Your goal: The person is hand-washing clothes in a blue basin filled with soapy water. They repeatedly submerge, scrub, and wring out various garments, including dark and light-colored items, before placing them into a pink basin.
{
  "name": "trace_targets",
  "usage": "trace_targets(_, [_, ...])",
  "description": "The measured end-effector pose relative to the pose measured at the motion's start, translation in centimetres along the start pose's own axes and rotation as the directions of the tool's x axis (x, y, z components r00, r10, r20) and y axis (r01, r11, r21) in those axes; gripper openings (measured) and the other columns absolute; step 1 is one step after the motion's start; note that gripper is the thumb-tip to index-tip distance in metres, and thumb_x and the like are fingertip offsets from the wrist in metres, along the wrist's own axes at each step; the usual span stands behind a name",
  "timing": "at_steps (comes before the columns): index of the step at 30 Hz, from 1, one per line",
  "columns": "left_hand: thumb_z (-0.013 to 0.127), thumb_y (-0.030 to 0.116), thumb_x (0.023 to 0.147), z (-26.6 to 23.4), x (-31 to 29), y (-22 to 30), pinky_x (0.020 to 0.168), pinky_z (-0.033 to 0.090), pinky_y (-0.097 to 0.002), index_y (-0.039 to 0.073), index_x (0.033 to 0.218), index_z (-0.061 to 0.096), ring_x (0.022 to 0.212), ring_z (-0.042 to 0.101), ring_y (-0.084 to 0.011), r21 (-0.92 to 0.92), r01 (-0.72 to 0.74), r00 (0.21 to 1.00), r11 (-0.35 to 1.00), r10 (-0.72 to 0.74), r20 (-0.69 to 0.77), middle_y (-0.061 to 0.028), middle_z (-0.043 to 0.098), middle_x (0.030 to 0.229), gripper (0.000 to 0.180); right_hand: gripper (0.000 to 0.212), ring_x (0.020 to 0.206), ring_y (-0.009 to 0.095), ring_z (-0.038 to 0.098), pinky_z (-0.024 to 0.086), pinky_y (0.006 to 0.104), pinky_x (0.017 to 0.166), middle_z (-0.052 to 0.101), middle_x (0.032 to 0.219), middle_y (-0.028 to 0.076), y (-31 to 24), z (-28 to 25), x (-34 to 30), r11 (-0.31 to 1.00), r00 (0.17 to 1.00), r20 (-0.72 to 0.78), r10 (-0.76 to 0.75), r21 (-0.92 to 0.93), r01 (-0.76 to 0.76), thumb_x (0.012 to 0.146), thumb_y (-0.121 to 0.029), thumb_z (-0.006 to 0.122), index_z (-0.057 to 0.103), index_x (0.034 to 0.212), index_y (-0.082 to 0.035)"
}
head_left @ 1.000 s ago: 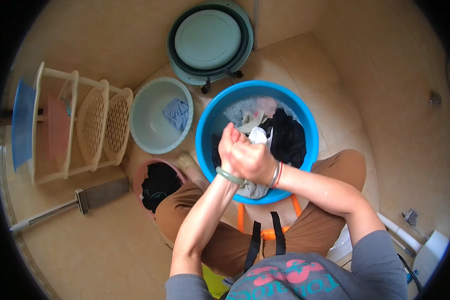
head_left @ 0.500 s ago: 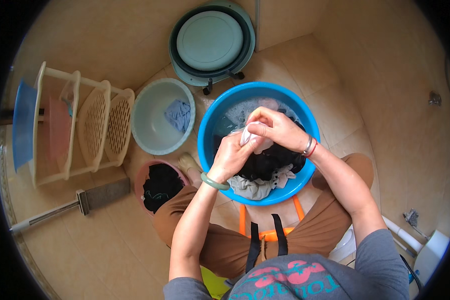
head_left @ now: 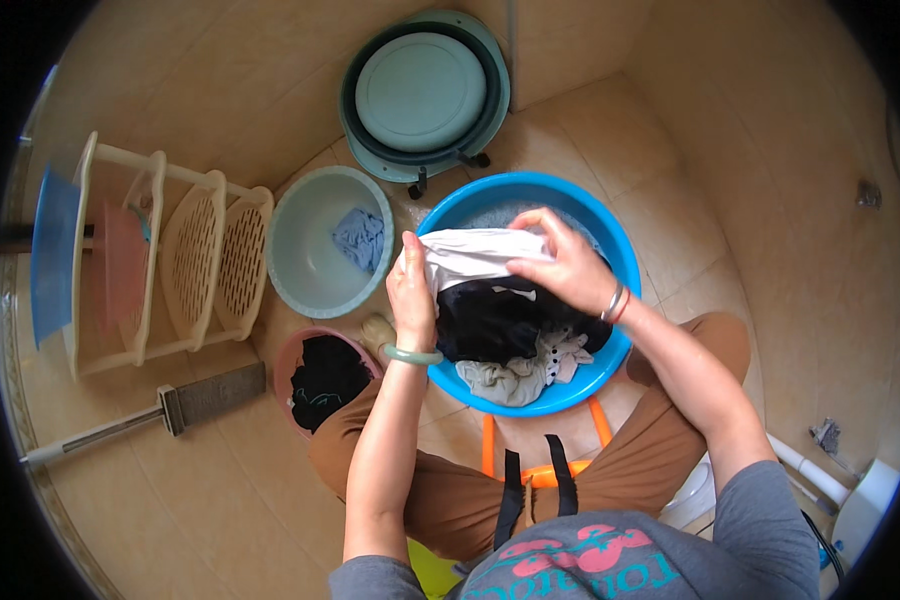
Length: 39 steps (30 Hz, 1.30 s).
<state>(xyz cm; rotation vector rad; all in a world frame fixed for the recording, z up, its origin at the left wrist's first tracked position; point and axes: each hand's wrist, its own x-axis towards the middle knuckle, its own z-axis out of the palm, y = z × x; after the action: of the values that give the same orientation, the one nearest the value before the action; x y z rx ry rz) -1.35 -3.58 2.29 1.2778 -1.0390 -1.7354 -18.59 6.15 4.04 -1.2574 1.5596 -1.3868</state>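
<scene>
A white cloth garment (head_left: pixel 478 252) is stretched between my two hands above the blue basin (head_left: pixel 625 262). My left hand (head_left: pixel 411 298) grips its left end, with the thumb up along the edge. At the other end, my right hand (head_left: pixel 568 262) has its thumb and fingers closed on the fabric. Below it in the basin lie a soaked black garment (head_left: pixel 490 325), a pale grey cloth (head_left: pixel 500 382) and a white dotted cloth (head_left: pixel 564 355). Soapy water (head_left: pixel 490 215) shows at the basin's far side. I cannot tell what kind of garment the white one is.
Left of the basin stands a pale green basin (head_left: pixel 285 265) with a blue cloth (head_left: pixel 359 238). A pink basin (head_left: pixel 283 375) holds black clothes. Farther off are a folded tub (head_left: pixel 420 88), a cream shelf rack (head_left: pixel 198 250) and a flat mop (head_left: pixel 210 395). An orange stool (head_left: pixel 541 472) is beneath me.
The white garment was bunched between my hands; now it is spread out wide. My left hand has moved left, my right hand slightly right.
</scene>
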Motion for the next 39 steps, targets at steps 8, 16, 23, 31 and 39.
trace_targets(8, [0.051, 0.045, 0.096, 1.8, -1.9, -5.9, 0.068, 0.045, -0.029, 0.008, 0.09, 0.064, 0.075, 0.058, -0.0131, -0.35, 0.362, 0.909, 0.864, -0.244, 0.337, -0.0027, 0.062, 0.081, 0.04, 0.016, 0.057, 0.027, 0.062, 0.05, 0.0401, 0.051, 0.057, 0.063, 0.011, 1.6, 5.0, -1.3, 0.768, 0.878, 0.113, -0.465, -0.443, 0.463, 0.086, -0.022, 0.063, 0.062, 0.077, -0.009])
trace_targets(16, [0.049, 0.032, 0.098, 1.5, -2.5, -8.8, 0.072, 0.045, -0.0286, 0.008, 0.109, 0.06, 0.087, 0.058, -0.0123, -0.133, 0.15, 0.984, 0.98, -0.135, 0.112, -0.0021, 0.062, 0.095, 0.029, 0.013, 0.064, 0.03, 0.061, 0.048, 0.0382, 0.054, 0.056, 0.07, 0.012, 1.4, 6.3, -1.4, 0.741, 0.884, 0.029, -0.466, -0.534, 0.408, 0.086, -0.014, 0.062, 0.061, 0.079, -0.004])
trace_targets(23, [0.053, 0.027, 0.095, 6.0, -5.7, -4.9, 0.079, 0.047, -0.0289, 0.007, 0.104, 0.064, 0.089, 0.061, -0.0128, -0.238, 0.426, 0.885, 0.873, -0.457, -0.09, -0.0034, 0.066, 0.096, 0.024, 0.017, 0.06, 0.035, 0.064, 0.052, 0.0423, 0.052, 0.064, 0.072, 0.019, 4.7, 3.3, 0.3, 0.78, 0.993, 0.045, -0.108, -0.616, 0.113, 0.087, -0.019, 0.058, 0.059, 0.079, -0.005])
trace_targets(31, [0.053, 0.038, 0.093, 2.2, -1.8, -7.3, 0.062, 0.046, -0.0332, 0.008, 0.096, 0.065, 0.068, 0.059, -0.0183, 0.522, -0.097, 0.994, 0.848, 0.113, 0.001, -0.009, 0.062, 0.074, 0.032, 0.01, 0.062, 0.03, 0.059, 0.048, 0.0404, 0.053, 0.054, 0.072, 0.013, 0.9, 6.1, -3.1, 0.65, 0.843, 0.194, -0.501, -0.559, 0.515, 0.08, -0.009, 0.061, 0.055, 0.073, -0.005])
trace_targets(39, [0.05, 0.043, 0.096, 6.3, -5.9, -4.0, 0.077, 0.045, -0.0281, 0.005, 0.103, 0.065, 0.084, 0.06, -0.0126, -0.246, 0.415, 0.908, 0.876, -0.417, 0.048, -0.0044, 0.066, 0.093, 0.041, 0.04, 0.067, 0.041, 0.062, 0.049, 0.0481, 0.057, 0.063, 0.071, 0.021, 7.9, 1.9, 0.3, 0.828, 0.995, -0.094, 0.041, -0.554, -0.086, 0.098, -0.036, 0.047, 0.061, 0.082, -0.002])
